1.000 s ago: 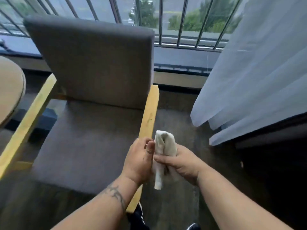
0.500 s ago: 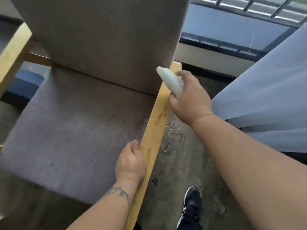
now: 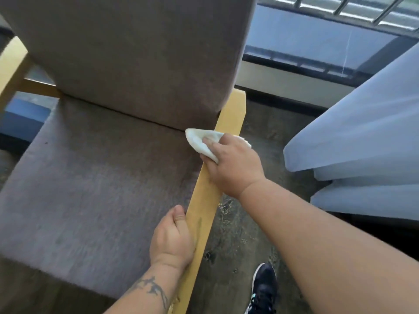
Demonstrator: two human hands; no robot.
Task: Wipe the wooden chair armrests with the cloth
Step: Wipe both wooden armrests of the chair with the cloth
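Observation:
A grey upholstered chair fills the left of the view, with a pale wooden right armrest (image 3: 233,112) running from the back cushion toward me. My right hand (image 3: 233,164) presses a folded white cloth (image 3: 199,139) flat on that armrest, just in front of the backrest. My left hand (image 3: 172,241) grips the inner edge of the same armrest nearer to me, thumb on top. The left armrest (image 3: 11,66) shows at the far left edge, untouched.
A pale blue curtain (image 3: 362,141) hangs at the right, close to the armrest. A window ledge and metal railing (image 3: 340,10) run behind the chair. My black shoe (image 3: 263,288) stands on the dark patterned floor beside the armrest.
My right hand has come down from above the armrest's far end and now holds the cloth flat on the wood, slightly nearer me. My left hand keeps its grip on the armrest.

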